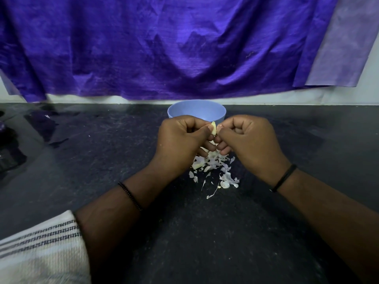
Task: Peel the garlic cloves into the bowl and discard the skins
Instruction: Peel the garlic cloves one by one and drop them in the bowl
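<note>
I am pinching a garlic clove (pixel 214 128) between my left hand (pixel 180 138) and right hand (pixel 248 138), both curled onto it, just at six o'clock of the blue bowl (pixel 196 111). Skins (pixel 213 169) are piling on the counter (pixel 102 160) below, not yet discarded; bowl contents are hidden, so progress looks partial.
</note>
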